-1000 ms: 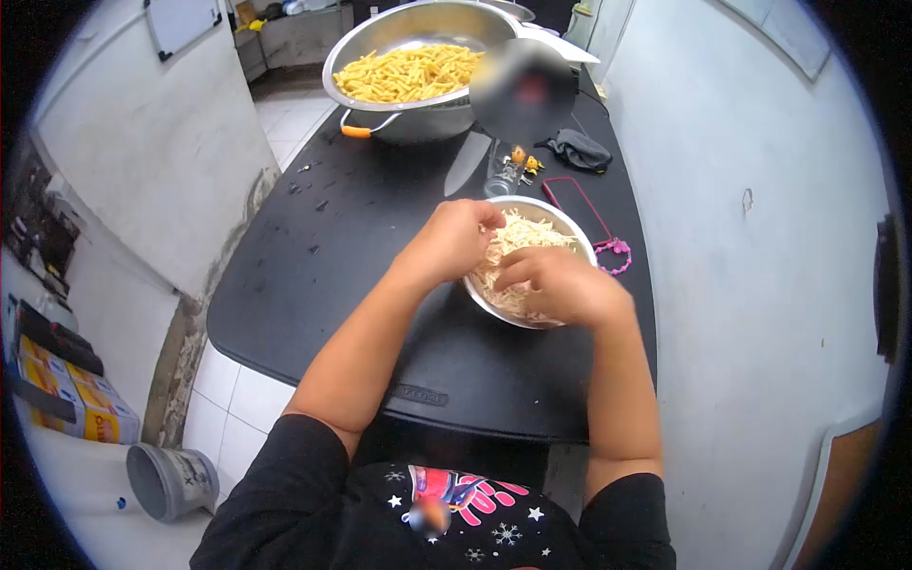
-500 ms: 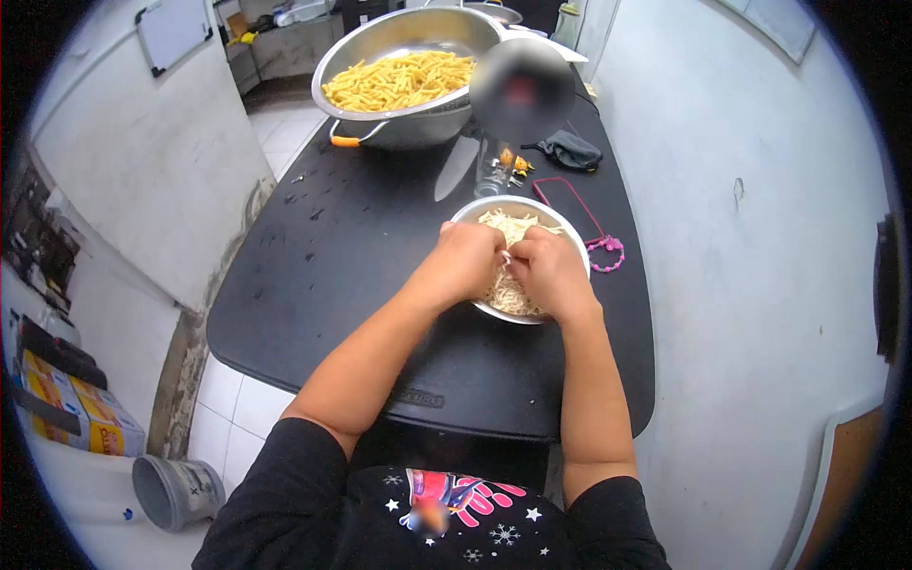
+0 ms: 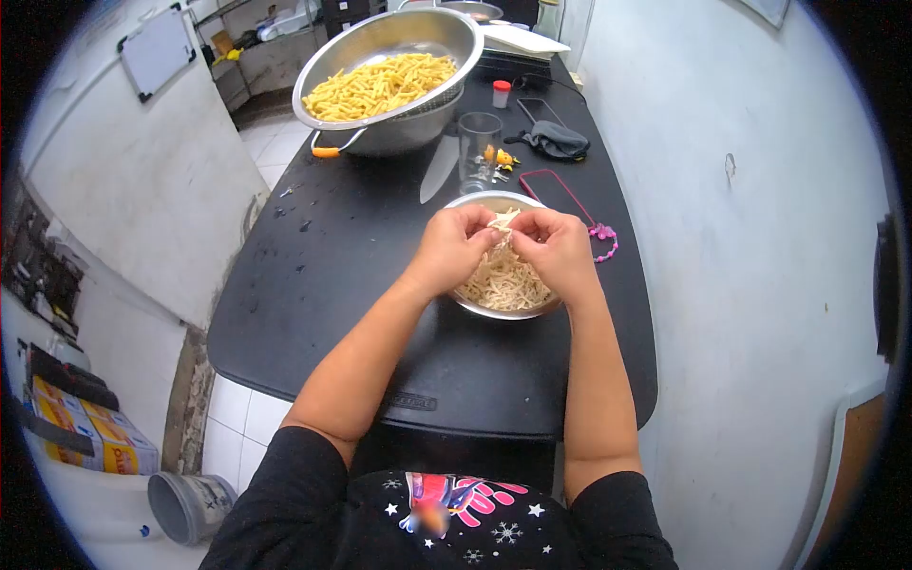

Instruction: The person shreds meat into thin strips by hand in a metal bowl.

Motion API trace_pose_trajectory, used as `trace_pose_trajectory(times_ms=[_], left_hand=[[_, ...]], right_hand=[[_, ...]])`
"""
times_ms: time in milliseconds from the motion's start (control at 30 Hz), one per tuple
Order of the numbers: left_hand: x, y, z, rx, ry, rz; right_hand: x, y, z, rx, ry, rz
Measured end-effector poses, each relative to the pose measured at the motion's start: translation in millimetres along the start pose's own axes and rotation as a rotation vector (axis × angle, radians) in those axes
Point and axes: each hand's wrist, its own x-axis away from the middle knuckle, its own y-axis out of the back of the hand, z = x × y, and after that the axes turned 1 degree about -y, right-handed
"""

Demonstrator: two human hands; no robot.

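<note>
A metal bowl (image 3: pixel 486 199) stands on the black table, filled with pale shreds (image 3: pixel 505 285) that look like shredded chicken. Over it my left hand (image 3: pixel 450 249) and my right hand (image 3: pixel 557 253) meet, thumbs and fingers pinched. Between the fingertips they share a small pale piece of shredded chicken (image 3: pixel 502 222), with thin strands showing. The shreds directly under my hands are partly hidden.
Beyond the bowl are a clear glass (image 3: pixel 479 152), a knife blade (image 3: pixel 440 171), and a pink-edged phone (image 3: pixel 560 192) with a beaded strap. A large colander (image 3: pixel 465 43) of yellow pasta-like pieces (image 3: pixel 380 87) tilts at the back left. A grey pouch (image 3: pixel 557 141) lies back right.
My hands have risen a little and turned, so the pale piece between the fingers shows more. The view has shifted slightly, and the red-lidded jar behind the glass is now plain.
</note>
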Motion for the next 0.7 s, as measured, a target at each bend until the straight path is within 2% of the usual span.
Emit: trace_pose_trajectory(times_ms=[67,167,300,367,400,500,600,700], left_hand=[[3,3,-8,-0.018,0.002,0.030],[1,7,-4,-0.072,0.034,0.070],[5,-2,-6,0.070,0.002,0.022],[6,-7,-6,0.127,-0.059,0.026],[7,-6,-9,0.098,0.005,0.044],[7,0,-13,-0.058,0.015,0.011],[3,7,-6,-0.060,0.028,-0.009],[6,10,-5,-0.428,-0.182,-0.082]], right_hand=[[-5,1,-17,0.038,0.021,-0.088],[-5,16,-5,-0.306,-0.207,-0.033],[-2,17,6,-0.566,-0.205,-0.020],[0,11,7,-0.521,-0.158,0.015],[0,9,6,-0.497,-0.137,0.034],[-3,5,-7,-0.128,-0.068,-0.094],[-4,13,-14,-0.098,-0.186,-0.018],[1,15,-11,0.123,0.021,0.003]])
